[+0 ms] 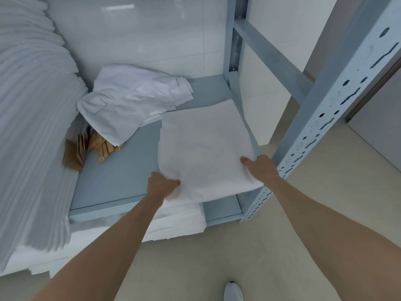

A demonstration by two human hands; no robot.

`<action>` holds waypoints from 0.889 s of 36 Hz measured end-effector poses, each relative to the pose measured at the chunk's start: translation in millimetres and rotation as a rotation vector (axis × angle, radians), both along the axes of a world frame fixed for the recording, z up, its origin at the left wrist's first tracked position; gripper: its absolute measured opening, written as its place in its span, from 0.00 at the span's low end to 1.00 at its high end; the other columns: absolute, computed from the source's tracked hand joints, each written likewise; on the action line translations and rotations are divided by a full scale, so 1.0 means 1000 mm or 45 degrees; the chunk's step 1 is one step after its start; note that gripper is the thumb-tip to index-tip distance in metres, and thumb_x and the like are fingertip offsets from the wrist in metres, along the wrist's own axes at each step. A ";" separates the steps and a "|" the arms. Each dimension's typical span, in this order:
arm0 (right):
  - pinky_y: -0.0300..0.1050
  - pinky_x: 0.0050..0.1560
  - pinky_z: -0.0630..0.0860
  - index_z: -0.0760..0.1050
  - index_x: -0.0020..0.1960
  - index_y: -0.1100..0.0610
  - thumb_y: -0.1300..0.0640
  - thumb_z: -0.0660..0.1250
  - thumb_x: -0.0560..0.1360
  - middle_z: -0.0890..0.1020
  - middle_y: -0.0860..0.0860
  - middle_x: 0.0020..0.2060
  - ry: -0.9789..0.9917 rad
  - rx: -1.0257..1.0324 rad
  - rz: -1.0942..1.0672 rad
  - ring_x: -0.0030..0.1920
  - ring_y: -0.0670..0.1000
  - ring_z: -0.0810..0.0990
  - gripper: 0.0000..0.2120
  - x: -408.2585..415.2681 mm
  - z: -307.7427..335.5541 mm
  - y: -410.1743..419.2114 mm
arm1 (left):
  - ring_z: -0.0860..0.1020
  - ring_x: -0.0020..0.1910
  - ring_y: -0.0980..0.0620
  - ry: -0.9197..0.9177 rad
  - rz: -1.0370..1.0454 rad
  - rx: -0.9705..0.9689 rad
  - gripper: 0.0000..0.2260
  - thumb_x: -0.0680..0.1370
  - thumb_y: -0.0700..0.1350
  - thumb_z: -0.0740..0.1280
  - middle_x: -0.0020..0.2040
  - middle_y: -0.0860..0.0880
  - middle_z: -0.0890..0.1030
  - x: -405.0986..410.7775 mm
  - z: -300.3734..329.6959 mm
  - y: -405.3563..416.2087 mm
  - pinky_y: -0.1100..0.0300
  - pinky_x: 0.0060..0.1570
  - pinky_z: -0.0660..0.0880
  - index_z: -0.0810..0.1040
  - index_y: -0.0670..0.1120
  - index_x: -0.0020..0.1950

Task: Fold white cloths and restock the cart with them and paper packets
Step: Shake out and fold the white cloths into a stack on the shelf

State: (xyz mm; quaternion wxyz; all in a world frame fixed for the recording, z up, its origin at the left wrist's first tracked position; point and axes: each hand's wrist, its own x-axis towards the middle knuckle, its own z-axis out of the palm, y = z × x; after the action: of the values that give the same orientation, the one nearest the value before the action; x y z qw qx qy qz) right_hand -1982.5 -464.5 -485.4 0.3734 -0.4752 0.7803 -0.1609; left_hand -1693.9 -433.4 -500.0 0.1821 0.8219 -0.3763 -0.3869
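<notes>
From the head camera, a folded white cloth (204, 146) lies at the front right corner of the grey shelf (121, 170), its near edge overhanging the front lip. The left hand (161, 185) pinches its near left corner; the right hand (261, 168) grips the near right corner, thumb on top. Bare shelf lies open left of the cloth. A crumpled cloth pile (132, 101) fills the rear, brown paper packets (95, 146) beneath its left edge. The perforated post (325, 127) stands just right of the right hand.
</notes>
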 end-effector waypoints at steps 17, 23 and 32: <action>0.54 0.63 0.68 0.56 0.76 0.63 0.47 0.64 0.78 0.68 0.61 0.68 0.204 -0.365 0.181 0.69 0.62 0.67 0.34 0.020 -0.002 -0.116 | 0.51 0.79 0.49 -0.555 -0.763 -0.522 0.30 0.83 0.60 0.51 0.81 0.50 0.53 -0.100 -0.013 -0.119 0.41 0.76 0.47 0.51 0.47 0.81; 0.52 0.64 0.70 0.63 0.73 0.63 0.44 0.69 0.75 0.72 0.61 0.67 0.083 -0.328 0.151 0.68 0.61 0.70 0.35 0.017 -0.017 -0.154 | 0.46 0.80 0.50 -0.730 -0.816 -0.559 0.31 0.82 0.61 0.41 0.82 0.48 0.47 -0.112 -0.054 -0.109 0.42 0.77 0.41 0.45 0.48 0.82; 0.44 0.58 0.71 0.72 0.68 0.60 0.59 0.69 0.74 0.78 0.58 0.62 -0.135 -0.535 0.127 0.62 0.59 0.76 0.23 0.032 0.001 -0.165 | 0.63 0.75 0.51 -0.136 -0.434 -0.745 0.23 0.84 0.55 0.56 0.76 0.48 0.67 -0.097 -0.035 -0.116 0.54 0.75 0.54 0.64 0.47 0.77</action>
State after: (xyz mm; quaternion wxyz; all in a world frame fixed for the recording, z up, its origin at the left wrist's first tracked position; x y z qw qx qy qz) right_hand -1950.5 -629.4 -484.9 0.3142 -0.5713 0.6845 -0.3261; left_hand -1790.6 -549.0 -535.3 0.3230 0.6791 -0.6124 -0.2437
